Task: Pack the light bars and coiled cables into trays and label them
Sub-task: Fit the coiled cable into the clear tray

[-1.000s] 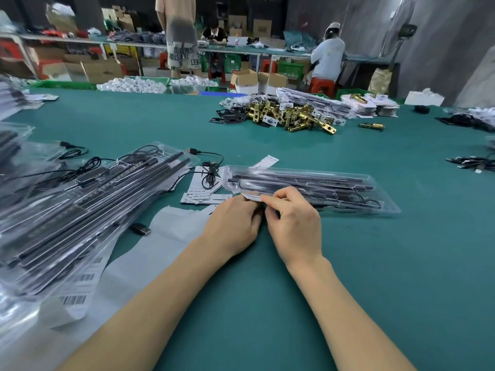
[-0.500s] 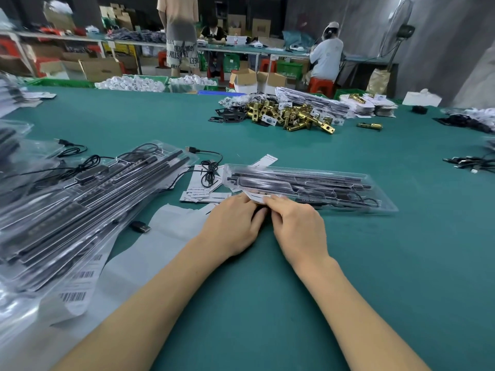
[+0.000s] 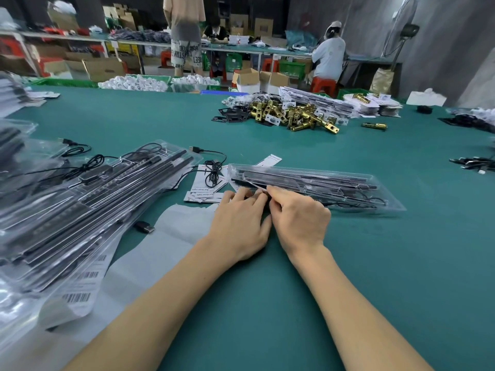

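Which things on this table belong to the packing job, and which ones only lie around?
Job:
clear tray under both hands
left hand
right hand
coiled cable
paper labels
stack of packed trays

Lying about:
brass latches
cardboard boxes
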`<state>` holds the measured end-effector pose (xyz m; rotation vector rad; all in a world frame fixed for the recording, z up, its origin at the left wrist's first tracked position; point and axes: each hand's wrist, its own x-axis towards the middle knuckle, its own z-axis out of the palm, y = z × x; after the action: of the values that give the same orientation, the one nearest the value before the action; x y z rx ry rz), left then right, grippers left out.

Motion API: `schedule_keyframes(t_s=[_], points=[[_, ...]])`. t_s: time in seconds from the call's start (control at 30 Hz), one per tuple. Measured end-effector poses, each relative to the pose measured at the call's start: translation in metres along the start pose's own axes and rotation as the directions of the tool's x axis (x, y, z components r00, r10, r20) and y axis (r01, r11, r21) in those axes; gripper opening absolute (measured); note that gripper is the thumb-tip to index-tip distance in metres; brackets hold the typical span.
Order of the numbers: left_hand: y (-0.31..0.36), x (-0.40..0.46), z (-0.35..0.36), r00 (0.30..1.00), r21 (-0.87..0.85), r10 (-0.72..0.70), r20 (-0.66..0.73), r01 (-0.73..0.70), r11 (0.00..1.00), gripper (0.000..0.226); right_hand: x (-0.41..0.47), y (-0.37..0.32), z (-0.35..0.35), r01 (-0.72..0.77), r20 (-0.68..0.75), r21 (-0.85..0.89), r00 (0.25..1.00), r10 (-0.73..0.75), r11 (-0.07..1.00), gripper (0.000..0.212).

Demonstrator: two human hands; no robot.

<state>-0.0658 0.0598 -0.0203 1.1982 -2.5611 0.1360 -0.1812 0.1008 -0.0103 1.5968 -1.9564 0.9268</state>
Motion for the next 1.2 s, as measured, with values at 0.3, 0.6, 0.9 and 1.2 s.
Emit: schedule_keyframes(t_s=[0.3, 0.6, 0.9, 1.2], points=[[-0.006, 0.003, -0.012, 0.989, -0.027, 0.074, 0.131, -0.071, 0.997, 0.034, -0.006, 0.003, 0.011, -0.051, 0.334, 0.082, 0.942, 0.02, 0.995, 0.031], [-0.016, 0.003, -0.018, 0.979, -0.169, 0.105, 0.173, -0.075, 0.983, 0.032, -0.01, 0.004, 0.013, 0.05, 0.483, 0.087, 0.871, -0.086, 0.995, 0.053], [-0.03, 0.008, -0.03, 0.982, -0.254, 0.131, 0.139, -0.093, 0.963, 0.022, -0.012, 0.005, 0.01, 0.104, 0.49, 0.061, 0.863, -0.121, 0.993, 0.054], [-0.043, 0.005, -0.038, 0.891, -0.162, 0.099, 0.443, -0.029, 0.986, 0.053, -0.013, 0.0, 0.013, 0.131, 0.554, -0.037, 0.828, -0.089, 0.991, 0.063]])
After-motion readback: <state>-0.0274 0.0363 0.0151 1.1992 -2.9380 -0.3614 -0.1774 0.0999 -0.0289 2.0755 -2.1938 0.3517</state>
